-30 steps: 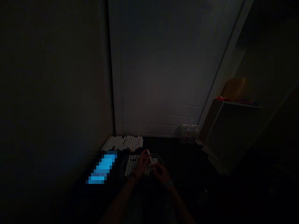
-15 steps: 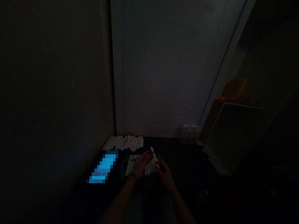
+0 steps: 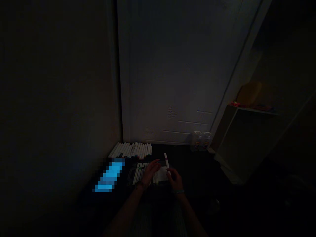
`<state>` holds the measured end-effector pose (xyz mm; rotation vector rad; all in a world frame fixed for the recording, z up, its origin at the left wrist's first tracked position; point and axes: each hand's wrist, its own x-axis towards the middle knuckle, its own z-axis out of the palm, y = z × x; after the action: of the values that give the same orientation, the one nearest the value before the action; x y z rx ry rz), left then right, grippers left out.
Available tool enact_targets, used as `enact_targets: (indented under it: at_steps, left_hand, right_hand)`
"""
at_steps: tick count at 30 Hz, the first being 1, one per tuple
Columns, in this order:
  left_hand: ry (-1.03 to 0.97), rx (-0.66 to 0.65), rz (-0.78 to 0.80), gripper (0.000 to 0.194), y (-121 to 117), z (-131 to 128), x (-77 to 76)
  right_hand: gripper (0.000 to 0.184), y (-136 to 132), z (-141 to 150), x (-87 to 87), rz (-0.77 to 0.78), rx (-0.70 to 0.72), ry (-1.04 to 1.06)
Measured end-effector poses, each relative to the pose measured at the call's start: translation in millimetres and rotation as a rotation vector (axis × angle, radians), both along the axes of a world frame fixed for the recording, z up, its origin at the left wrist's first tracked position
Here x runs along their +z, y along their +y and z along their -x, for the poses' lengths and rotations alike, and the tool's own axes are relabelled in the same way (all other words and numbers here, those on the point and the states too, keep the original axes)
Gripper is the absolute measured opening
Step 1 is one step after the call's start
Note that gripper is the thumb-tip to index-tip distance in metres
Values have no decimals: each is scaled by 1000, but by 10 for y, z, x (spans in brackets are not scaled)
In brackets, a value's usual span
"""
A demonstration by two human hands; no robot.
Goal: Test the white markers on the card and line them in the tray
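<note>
My right hand (image 3: 175,180) pinches a white marker (image 3: 166,160) with a dark purplish band, its top end pointing up and away. My left hand (image 3: 150,172) is just left of it, fingers stretched out and apart with nothing in them. Beneath the left hand, a row of white markers (image 3: 139,172) lies side by side in a dark case, partly covered by that hand. A pale patch (image 3: 162,174) shows in the case between the two hands. The room is very dark, so the case's edges are hard to make out.
Behind the case, many white markers (image 3: 130,150) lie in a row on the dark table. A blurred bright blue rectangle (image 3: 110,176) is at the left. Two whitish bottles (image 3: 201,141) stand at the back right, near a cabinet (image 3: 249,141). A large pale panel (image 3: 170,72) rises behind.
My right hand has drawn the marker slightly right, away from my left hand, and it stands more upright. The left hand's fingers have moved clear of the marker.
</note>
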<state>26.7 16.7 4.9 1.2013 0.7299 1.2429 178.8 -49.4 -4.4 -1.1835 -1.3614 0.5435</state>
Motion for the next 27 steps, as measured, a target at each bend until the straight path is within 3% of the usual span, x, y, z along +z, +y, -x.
enact_targets:
  at_steps: [6,12,16,21,27]
  left_hand:
    - [30,18,-1,52,-22,-2,49]
    - [81,7,-11,50,76,11,-20]
    - [73,5,-74,49,31,-8,5]
    - [65,-49,-45,55,-125,-61,127]
    - [1,-98,-28,54,-165,-90,139]
  right_hand:
    - [24,-13,50,-14,1,51,-101]
    - [21,12,88,-99,-11,55,-187]
    - [23,-46,102,-16,-31,51,-296]
    - [23,-127,84,116,-9,101,-491]
    - [27,-151,-9,148,-13,217,-598]
